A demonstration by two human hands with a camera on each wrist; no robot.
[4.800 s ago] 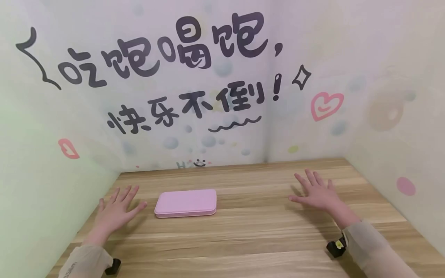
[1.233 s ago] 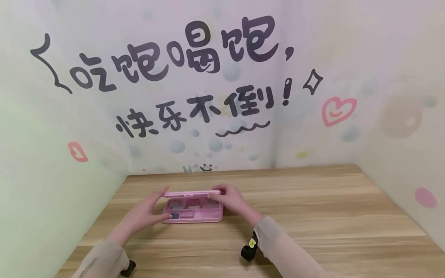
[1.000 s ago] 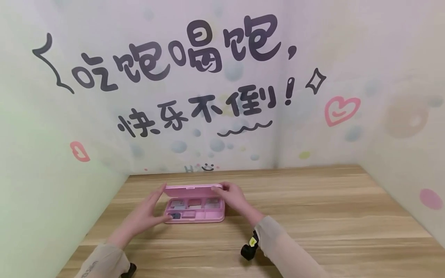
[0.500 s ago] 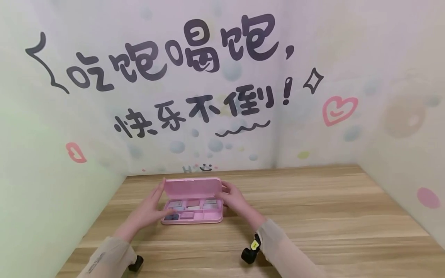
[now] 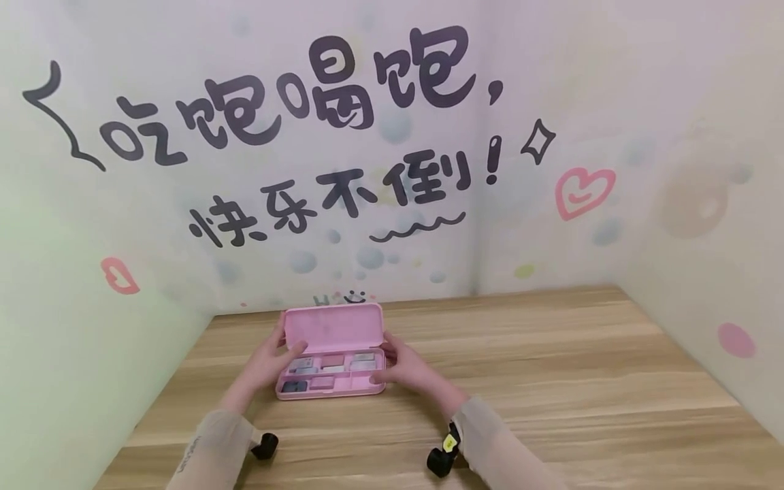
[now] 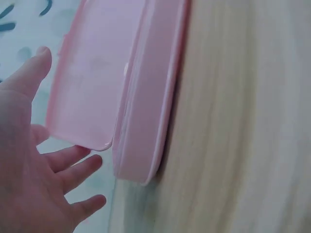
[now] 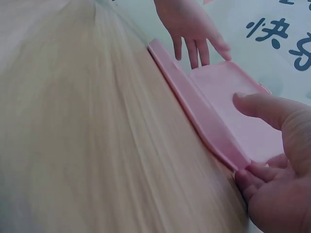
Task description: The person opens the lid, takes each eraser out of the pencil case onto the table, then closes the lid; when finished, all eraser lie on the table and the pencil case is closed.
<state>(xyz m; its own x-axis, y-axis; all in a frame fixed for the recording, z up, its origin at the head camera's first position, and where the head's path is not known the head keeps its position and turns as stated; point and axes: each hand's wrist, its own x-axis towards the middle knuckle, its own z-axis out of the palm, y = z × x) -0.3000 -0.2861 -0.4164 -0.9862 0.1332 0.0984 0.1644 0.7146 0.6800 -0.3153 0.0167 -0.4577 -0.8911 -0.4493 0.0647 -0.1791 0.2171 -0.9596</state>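
At ends of pink case point(image 5: 331, 393) (lid point(image 5: 333, 327) raised): left hand point(image 5: 265, 364), right hand point(image 5: 408, 367), each grip spread.

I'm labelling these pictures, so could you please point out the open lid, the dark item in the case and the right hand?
Open lid point(image 5: 333, 327): head view, middle of its inner face.
Dark item point(image 5: 294, 386) in the case point(image 5: 331, 393): head view, middle of its top.
Right hand point(image 5: 407, 367): head view, middle of the hand.

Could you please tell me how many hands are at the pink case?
2: the left hand at the left end of the open pink case, the right hand at its right end.
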